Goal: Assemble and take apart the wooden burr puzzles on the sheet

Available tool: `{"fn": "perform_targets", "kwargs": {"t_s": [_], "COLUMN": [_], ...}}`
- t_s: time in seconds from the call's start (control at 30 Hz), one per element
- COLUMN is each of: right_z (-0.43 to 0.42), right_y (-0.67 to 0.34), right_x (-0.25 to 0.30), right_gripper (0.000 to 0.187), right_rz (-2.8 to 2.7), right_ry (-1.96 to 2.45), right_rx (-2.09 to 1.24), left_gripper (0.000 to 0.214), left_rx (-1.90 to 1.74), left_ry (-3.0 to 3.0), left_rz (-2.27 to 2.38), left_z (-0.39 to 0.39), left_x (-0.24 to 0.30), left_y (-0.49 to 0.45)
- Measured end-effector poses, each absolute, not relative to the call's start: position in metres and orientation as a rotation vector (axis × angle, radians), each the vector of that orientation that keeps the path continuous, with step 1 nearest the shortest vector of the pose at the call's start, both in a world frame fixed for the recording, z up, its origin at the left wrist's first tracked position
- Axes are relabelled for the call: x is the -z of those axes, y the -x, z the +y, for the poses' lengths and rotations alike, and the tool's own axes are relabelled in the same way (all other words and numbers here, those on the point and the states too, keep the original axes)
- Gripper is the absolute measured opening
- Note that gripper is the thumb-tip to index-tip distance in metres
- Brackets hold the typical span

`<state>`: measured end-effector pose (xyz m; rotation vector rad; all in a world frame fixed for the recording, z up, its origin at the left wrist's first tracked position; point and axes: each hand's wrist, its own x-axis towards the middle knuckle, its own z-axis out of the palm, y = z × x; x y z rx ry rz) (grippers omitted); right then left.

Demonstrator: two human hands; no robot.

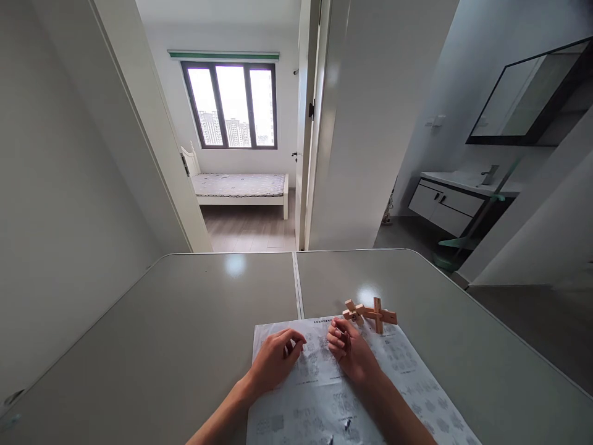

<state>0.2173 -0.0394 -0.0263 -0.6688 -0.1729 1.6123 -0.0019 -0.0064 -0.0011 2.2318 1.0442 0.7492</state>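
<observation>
Head view, right hand (351, 352) half-curled, beside puzzle (370, 314)

A grey table (185, 321) with rounded corners was split into 2 halves by a pale seam (296, 281) down its middle. 1 printed paper sheet (407, 371) lay at its near edge, and a wooden puzzle (373, 314) rested at the sheet's far edge.

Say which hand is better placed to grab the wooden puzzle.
Probably right: the right hand lies just beside the light wooden cross-shaped puzzle; the left hand rests farther away on the printed white sheet.
</observation>
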Motion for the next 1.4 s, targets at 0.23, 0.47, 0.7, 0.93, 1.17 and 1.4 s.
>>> {"fn": "perform_targets", "kwargs": {"t_s": [0.23,0.47,0.7,0.93,1.17,1.4], "right_z": [-0.038,-0.039,-0.04,-0.039,-0.042,-0.045], "right_y": [-0.217,-0.216,-0.216,-0.218,-0.228,-0.237], "right_x": [0.027,0.025,0.025,0.024,0.017,0.017], "right_gripper": [0.03,0.03,0.029,0.04,0.046,0.038], "right_rz": [-0.162,-0.149,-0.142,-0.126,-0.107,-0.102], "right_ry": [0.66,0.644,0.621,0.535,0.408,0.299], "right_rx": [-1.618,-1.609,-1.613,-1.61,-1.529,-1.464], "left_gripper": [0.018,0.018,0.018,0.018,0.018,0.019], "left_rx": [-0.748,-0.734,-0.725,-0.737,-0.705,-0.706], "left_ry": [-2.219,-2.214,-2.213,-2.216,-2.198,-2.197], "left_rz": [1.036,1.04,1.041,1.03,1.043,1.041], "left_z": [-0.006,-0.006,-0.006,-0.006,-0.007,-0.006], "left_x": [0.005,0.004,0.005,0.004,0.004,0.006], "left_y": [0.003,0.003,0.003,0.002,0.002,0.003]}}
